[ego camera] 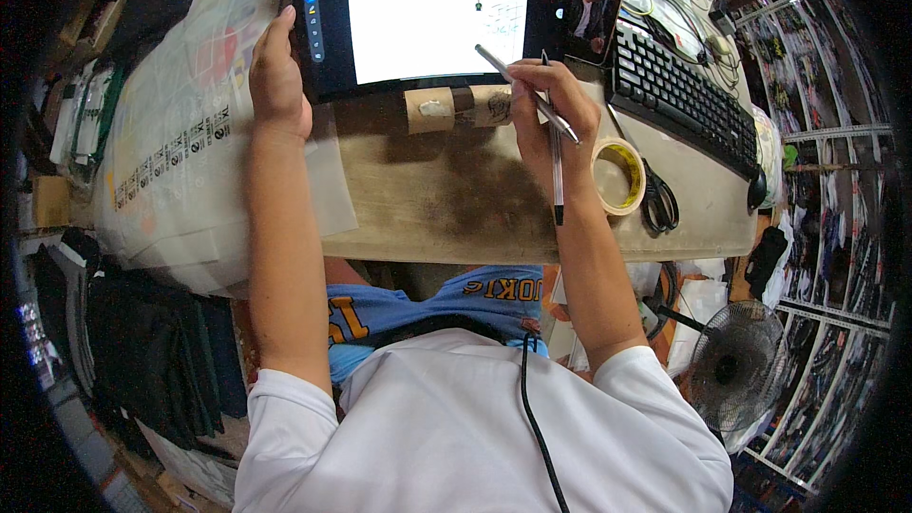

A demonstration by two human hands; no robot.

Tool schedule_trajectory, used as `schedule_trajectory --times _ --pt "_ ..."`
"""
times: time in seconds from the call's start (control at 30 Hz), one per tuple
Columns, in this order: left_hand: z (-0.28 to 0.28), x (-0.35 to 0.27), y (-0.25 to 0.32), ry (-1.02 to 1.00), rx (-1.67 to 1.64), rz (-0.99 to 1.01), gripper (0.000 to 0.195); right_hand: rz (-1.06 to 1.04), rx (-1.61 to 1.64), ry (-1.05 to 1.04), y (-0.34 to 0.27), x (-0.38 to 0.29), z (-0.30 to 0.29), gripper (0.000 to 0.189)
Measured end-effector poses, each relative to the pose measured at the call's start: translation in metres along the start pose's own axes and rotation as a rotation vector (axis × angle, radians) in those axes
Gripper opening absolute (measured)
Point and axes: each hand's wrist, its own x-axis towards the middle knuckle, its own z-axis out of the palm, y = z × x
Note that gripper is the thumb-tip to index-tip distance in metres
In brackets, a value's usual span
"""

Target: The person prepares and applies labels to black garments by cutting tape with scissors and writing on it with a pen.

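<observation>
A tablet (pixel 438 14) with a bright page on its screen lies at the far edge of the view, leaning on cardboard tubes (pixel 429 111) or close to them. My left hand (pixel 280 78) rests against the tablet's left edge, thumb and fingers mostly together. In my right hand (pixel 556 110) are two pens: a silver stylus or pen (pixel 491 60) slanting over the screen, and a clear-barrelled pen (pixel 557 174) with a black end pointing down along the wrist. A roll of tape (pixel 618 177) and black-handled scissors (pixel 660 203) lie right of my right wrist.
A smartphone (pixel 598 11) stands beside the tablet's right edge. Farther right are a black keyboard (pixel 684 96), a mouse (pixel 757 194) and tangled cables. Plastic-wrapped packages (pixel 171 178) fill the left side. A fan (pixel 737 367) is at the lower right, near tall racks (pixel 841 135).
</observation>
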Motion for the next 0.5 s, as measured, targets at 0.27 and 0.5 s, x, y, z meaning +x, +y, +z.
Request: schedule_trajectory --times 0.27,0.5 --pt "0.0009 -0.0018 0.0022 -0.017 -0.004 0.029 0.030 0.028 -0.010 0.024 0.0019 -0.0016 -0.0012 0.014" --pt "0.0000 0.0003 0.0010 -0.043 -0.030 -0.020 0.027 0.069 0.013 0.062 0.0016 -0.0007 -0.0016 0.014"
